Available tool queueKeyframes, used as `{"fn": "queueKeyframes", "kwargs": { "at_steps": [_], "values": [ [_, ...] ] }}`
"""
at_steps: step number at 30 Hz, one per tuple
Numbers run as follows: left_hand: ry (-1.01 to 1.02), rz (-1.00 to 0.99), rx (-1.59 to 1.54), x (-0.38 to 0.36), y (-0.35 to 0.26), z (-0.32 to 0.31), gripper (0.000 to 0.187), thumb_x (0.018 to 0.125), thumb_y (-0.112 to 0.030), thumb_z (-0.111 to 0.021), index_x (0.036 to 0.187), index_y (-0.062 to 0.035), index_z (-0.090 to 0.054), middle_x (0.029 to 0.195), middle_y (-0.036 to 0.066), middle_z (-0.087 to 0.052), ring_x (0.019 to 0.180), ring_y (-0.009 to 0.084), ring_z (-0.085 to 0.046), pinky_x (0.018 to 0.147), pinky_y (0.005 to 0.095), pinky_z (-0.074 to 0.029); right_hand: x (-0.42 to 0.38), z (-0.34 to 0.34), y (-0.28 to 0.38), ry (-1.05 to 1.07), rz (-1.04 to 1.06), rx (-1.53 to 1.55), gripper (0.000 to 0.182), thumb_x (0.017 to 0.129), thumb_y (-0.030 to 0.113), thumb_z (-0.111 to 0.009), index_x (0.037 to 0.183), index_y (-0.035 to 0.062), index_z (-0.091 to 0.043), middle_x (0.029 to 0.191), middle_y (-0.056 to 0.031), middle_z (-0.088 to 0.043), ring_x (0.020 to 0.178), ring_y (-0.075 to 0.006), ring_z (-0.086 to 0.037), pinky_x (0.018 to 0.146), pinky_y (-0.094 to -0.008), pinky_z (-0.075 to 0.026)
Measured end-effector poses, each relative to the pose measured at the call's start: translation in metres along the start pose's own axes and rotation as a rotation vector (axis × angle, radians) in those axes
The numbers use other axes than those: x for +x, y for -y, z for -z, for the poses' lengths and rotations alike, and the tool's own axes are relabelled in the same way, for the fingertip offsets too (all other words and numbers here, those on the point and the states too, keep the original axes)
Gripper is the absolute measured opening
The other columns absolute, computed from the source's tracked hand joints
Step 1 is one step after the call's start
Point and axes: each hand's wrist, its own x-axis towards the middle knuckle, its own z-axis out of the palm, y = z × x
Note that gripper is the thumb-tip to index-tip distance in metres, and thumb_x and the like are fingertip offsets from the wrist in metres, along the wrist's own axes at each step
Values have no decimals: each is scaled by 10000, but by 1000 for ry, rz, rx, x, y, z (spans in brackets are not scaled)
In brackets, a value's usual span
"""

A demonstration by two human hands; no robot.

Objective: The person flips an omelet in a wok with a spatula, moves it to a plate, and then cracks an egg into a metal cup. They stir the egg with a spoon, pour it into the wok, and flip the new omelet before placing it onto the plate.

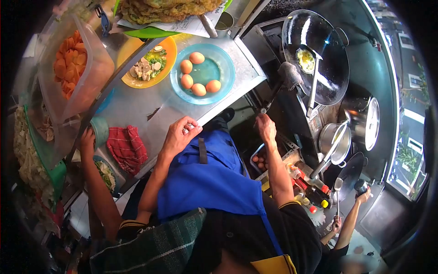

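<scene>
My left hand (182, 134) hovers over the counter's front edge near the blue apron (210, 182), fingers curled loosely and apart, nothing visible in them. On the right, my right hand (265, 128) is closed at a small knob (263, 111) below the stove. A large wok (335, 59) on the stove holds a frying egg (305, 61), with a spatula (314, 82) resting in it. Several brown eggs (198, 89) lie on a blue plate (226, 68) on the counter. Beside that plate stands a yellow bowl (171, 48) with sliced pieces and greens (148, 65).
A red cloth (127, 148) and a carrot tub (102, 68) are at left, where another person's hand (87, 139) holds a green cup (99, 130). Pots (335, 141), bottles (315, 194) and a co-worker's hands (364, 196) at a smaller wok (349, 176) are at right.
</scene>
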Motion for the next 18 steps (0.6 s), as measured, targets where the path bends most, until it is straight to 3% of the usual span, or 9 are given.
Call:
{"fn": "queueKeyframes", "kwargs": {
  "at_steps": [2, 4, 6, 8, 12, 14, 15, 16, 18],
  "values": [
    [20, -15, 15, 4, -1, 0, 200, 872, -179, -747, 922, -27, -628, 829, 66, -691, 676, 147, -629, 591, 290, -488, -14, 4, 4, 53, -92, 91, 272, 928, 337, -605, 1037, 103, -690, 944, -161, -717, 910, -367, -677, 800, -463, -516],
    [37, -35, -30, 8, -1, -1, 173, 867, -167, -746, 916, -27, -657, 870, 41, -692, 721, 118, -614, 622, 276, -477, -22, 6, 5, -24, -54, 66, 318, 923, 395, -617, 1020, 103, -696, 882, -133, -729, 852, -332, -698, 765, -437, -523],
    [80, -55, -18, 12, -4, -1, 176, 869, -173, -742, 890, -19, -659, 894, 53, -697, 729, 124, -621, 630, 282, -481, -27, 17, 9, 165, -258, 85, 333, 907, 410, -634, 1021, 103, -696, 838, -101, -733, 830, -297, -707, 746, -405, -522],
    [119, -78, -4, 17, -8, -1, 185, 871, -178, -738, 864, -10, -661, 918, 64, -701, 737, 131, -628, 637, 289, -485, -32, 21, 4, 156, -287, 45, 320, 901, 404, -646, 986, 100, -701, 813, -78, -736, 815, -271, -713, 738, -393, -519],
    [218, -114, 28, 24, -17, -4, 218, 884, -214, -728, 879, -1, -684, 955, 104, -704, 704, 174, -643, 643, 312, -512, -43, 16, -38, -139, -95, 191, 323, 902, 360, -650, 1040, 76, -719, 815, -123, -730, 853, -306, -712, 789, -402, -525],
    [264, -104, 19, 28, -19, -8, 222, 893, -224, -716, 892, -3, -692, 971, 109, -707, 710, 180, -645, 650, 319, -514, -39, 28, -57, -166, -173, 239, 350, 902, 338, -655, 1103, 56, -707, 871, -156, -729, 899, -292, -711, 807, -399, -524],
    [289, -117, 33, 30, -16, -10, 209, 906, -213, -693, 928, -5, -695, 989, 117, -709, 713, 185, -648, 657, 324, -515, -39, 51, -47, -141, -351, 286, 347, 906, 332, -654, 1042, 16, -701, 880, -161, -719, 864, -246, -697, 795, -387, -521],
    [317, -127, 47, 31, -16, -11, 202, 920, -203, -671, 963, -8, -699, 1006, 124, -711, 716, 191, -650, 663, 329, -517, -34, 63, -56, -167, -396, 295, 286, 922, 280, -645, 1004, 9, -684, 868, -143, -698, 817, -206, -661, 778, -358, -516],
    [325, -129, 53, 34, -21, -14, 192, 927, -179, -649, 1005, -10, -695, 1014, 125, -713, 750, 197, -663, 691, 331, -523, -34, 81, -59, -453, -174, 417, 224, 940, 218, -627, 1025, 12, -652, 868, -104, -674, 776, -179, -629, 763, -330, -512]
  ]
}}
